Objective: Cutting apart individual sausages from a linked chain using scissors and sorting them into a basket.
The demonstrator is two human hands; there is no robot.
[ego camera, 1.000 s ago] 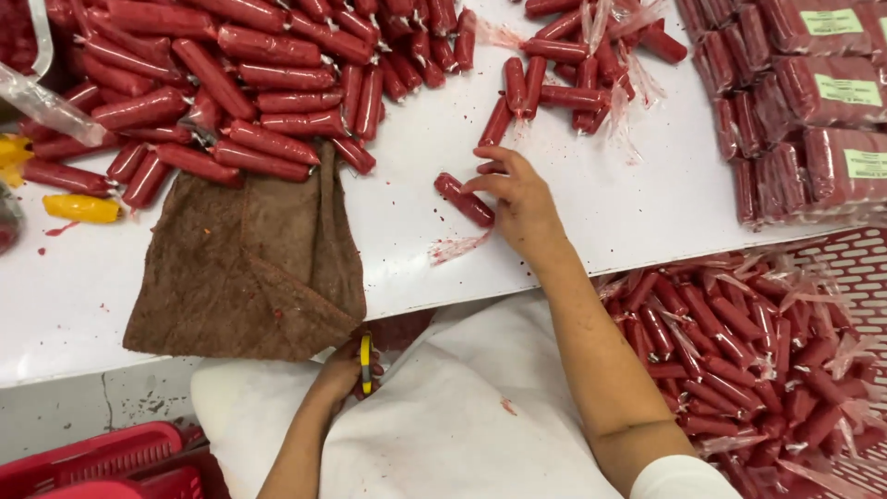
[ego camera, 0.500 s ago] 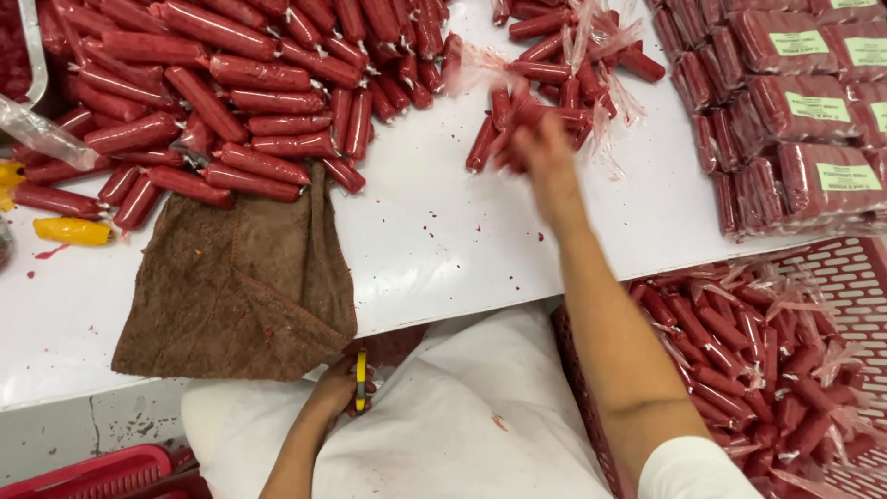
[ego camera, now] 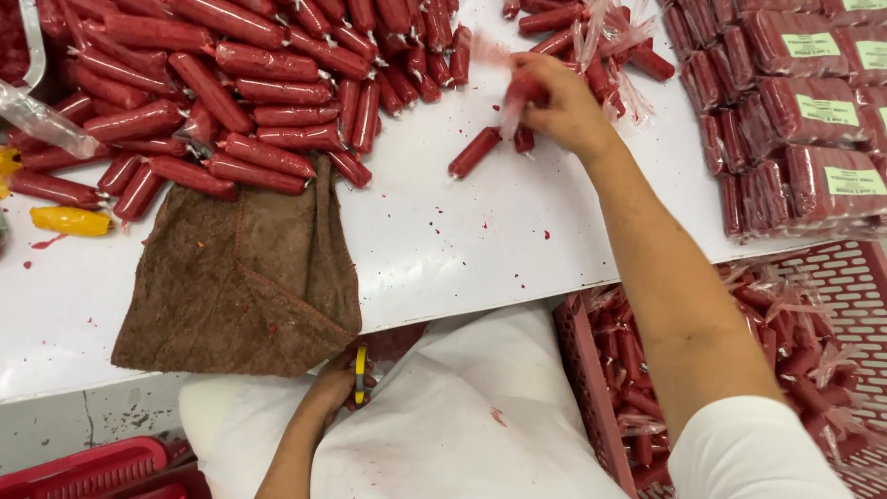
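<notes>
- One brown towel (ego camera: 242, 277), hanging over the near edge of the white surface (ego camera: 462, 249).
- Two hands: right hand (ego camera: 559, 102) beyond the towel to its right, left hand (ego camera: 337, 383) just below it.
- One yellow tube (ego camera: 71, 220) left of the towel.
- Red sausage sticks (ego camera: 268, 115) beyond the towel: too many to count.
- Two red crates: one (ego camera: 822, 277) right of the towel, one (ego camera: 83, 467) below-left.

red sausages (ego camera: 268, 152), brown towel (ego camera: 245, 277), white table (ego camera: 462, 240)

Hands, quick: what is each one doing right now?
Left hand: closed around a small yellow-handled tool at the table edge.
Right hand: gripping red sausage sticks on the table.
</notes>
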